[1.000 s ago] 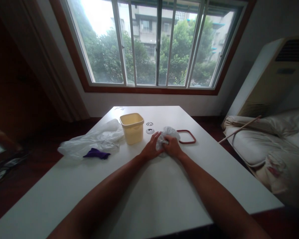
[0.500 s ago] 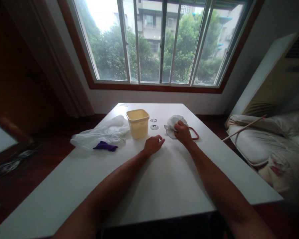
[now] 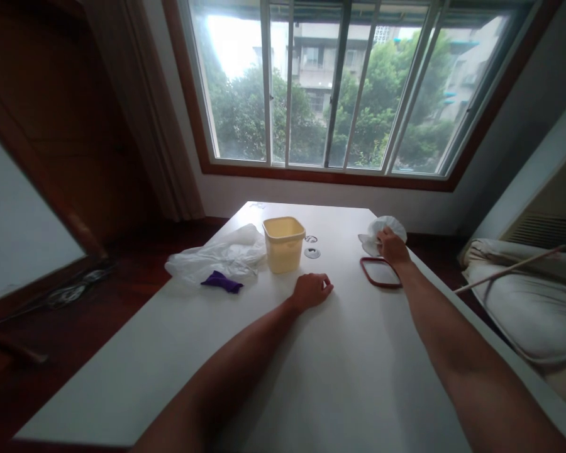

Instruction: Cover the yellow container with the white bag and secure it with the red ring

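My right hand (image 3: pixel 392 245) is closed on a crumpled white plastic bag (image 3: pixel 389 225) at the far right of the table, its fingers pinching the near side. Just below that hand lies a rounded square lid (image 3: pixel 381 284) with a red-brown rim, its right end partly behind my wrist. My left hand (image 3: pixel 312 289) rests on the tabletop with loosely curled fingers and a small gap by the thumb; no object shows in it. Behind and left of it stands an upright, pale yellow square tub (image 3: pixel 284 251) without a cover.
Left of the tub, a clear plastic bag (image 3: pixel 231 251) lies spread out, with a folded purple cloth (image 3: pixel 221 282) at its front. Round metal-edged fittings (image 3: pixel 312 253) are set in the white table (image 3: pixel 170 371). Right of the table, a stick (image 3: pixel 504 274) lies across a pale sofa (image 3: pixel 523 302).
My right hand has carried the white plastic bag right and away from the lid, which now shows more fully. The view has shifted. My left hand stays on the table near the tub.
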The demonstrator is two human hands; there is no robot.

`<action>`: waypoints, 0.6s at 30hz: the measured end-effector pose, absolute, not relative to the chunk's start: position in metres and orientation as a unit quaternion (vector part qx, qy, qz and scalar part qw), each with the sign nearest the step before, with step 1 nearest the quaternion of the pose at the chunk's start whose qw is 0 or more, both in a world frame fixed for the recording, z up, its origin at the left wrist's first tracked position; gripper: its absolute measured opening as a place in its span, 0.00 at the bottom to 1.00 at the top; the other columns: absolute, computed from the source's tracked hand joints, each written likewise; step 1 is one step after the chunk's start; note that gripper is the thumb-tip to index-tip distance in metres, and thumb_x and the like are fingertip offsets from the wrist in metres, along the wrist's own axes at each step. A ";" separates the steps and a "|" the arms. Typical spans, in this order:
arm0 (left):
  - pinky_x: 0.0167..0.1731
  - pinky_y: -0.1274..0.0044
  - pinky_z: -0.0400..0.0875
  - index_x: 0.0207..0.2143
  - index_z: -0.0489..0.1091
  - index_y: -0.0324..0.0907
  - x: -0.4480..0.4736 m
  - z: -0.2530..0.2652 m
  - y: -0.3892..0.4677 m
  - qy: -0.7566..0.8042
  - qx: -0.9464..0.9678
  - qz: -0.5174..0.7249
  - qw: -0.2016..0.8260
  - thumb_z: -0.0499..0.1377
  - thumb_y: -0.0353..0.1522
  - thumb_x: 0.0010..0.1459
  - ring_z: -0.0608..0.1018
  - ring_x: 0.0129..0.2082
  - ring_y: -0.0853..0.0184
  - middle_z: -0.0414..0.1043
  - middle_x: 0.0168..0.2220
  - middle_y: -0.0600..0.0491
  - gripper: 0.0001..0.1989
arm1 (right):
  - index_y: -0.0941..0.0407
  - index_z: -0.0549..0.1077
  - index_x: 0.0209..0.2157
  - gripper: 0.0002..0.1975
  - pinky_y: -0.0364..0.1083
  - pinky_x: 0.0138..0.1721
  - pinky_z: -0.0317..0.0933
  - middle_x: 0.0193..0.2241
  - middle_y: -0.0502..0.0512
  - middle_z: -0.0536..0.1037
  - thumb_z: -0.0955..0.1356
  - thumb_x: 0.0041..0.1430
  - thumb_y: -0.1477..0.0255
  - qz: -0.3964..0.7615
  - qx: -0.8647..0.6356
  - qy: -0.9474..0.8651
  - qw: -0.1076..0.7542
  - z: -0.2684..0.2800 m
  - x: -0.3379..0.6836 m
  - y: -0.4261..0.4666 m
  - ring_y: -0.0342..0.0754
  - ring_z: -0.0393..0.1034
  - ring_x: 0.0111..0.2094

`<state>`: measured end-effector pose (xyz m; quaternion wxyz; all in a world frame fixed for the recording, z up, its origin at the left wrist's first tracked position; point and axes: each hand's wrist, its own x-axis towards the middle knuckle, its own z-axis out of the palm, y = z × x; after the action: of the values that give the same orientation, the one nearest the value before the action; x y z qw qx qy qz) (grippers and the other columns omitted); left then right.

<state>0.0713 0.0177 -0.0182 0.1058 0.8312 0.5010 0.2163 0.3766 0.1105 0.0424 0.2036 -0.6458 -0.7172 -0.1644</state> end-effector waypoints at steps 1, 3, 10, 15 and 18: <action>0.36 0.73 0.69 0.37 0.75 0.49 0.071 -0.019 0.018 0.500 0.831 0.217 0.106 0.55 0.42 0.61 0.79 0.34 0.63 0.79 0.33 0.55 0.12 | 0.60 0.73 0.37 0.08 0.47 0.38 0.59 0.43 0.65 0.73 0.69 0.53 0.77 -0.142 -0.650 -0.720 0.197 0.035 0.379 0.111 0.50 0.69 0.36; 0.36 0.73 0.69 0.38 0.76 0.49 0.071 -0.019 0.019 0.501 0.831 0.218 0.108 0.54 0.43 0.61 0.79 0.34 0.63 0.79 0.33 0.55 0.13 | 0.60 0.73 0.38 0.09 0.48 0.41 0.61 0.42 0.64 0.74 0.69 0.52 0.77 -0.106 -0.661 -0.719 0.187 0.023 0.384 0.109 0.52 0.70 0.39; 0.37 0.74 0.70 0.39 0.76 0.48 0.073 -0.017 0.019 0.504 0.833 0.205 0.099 0.54 0.42 0.62 0.78 0.34 0.65 0.78 0.33 0.55 0.13 | 0.58 0.71 0.53 0.24 0.53 0.48 0.64 0.57 0.66 0.69 0.67 0.55 0.66 -0.094 -0.706 -0.682 0.168 0.032 0.368 0.076 0.59 0.70 0.49; 0.42 0.72 0.69 0.44 0.73 0.46 0.065 -0.012 0.005 0.459 0.854 0.239 0.050 0.53 0.36 0.62 0.75 0.44 0.62 0.75 0.43 0.50 0.12 | 0.60 0.71 0.52 0.23 0.52 0.58 0.59 0.54 0.63 0.72 0.67 0.55 0.68 -0.088 -0.625 -0.721 0.287 0.037 0.321 0.035 0.56 0.67 0.55; 0.49 0.66 0.65 0.46 0.71 0.44 0.047 -0.004 -0.003 0.406 0.864 0.295 -0.042 0.55 0.35 0.61 0.71 0.50 0.57 0.71 0.49 0.46 0.12 | 0.58 0.72 0.50 0.21 0.52 0.58 0.60 0.51 0.62 0.74 0.68 0.55 0.67 -0.024 -0.582 -0.741 0.334 0.031 0.296 0.017 0.55 0.68 0.55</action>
<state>0.0467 -0.0029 -0.0041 -0.0418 0.8637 0.4065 0.2951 0.2956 0.0172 0.0313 0.3338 -0.5817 -0.7414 -0.0242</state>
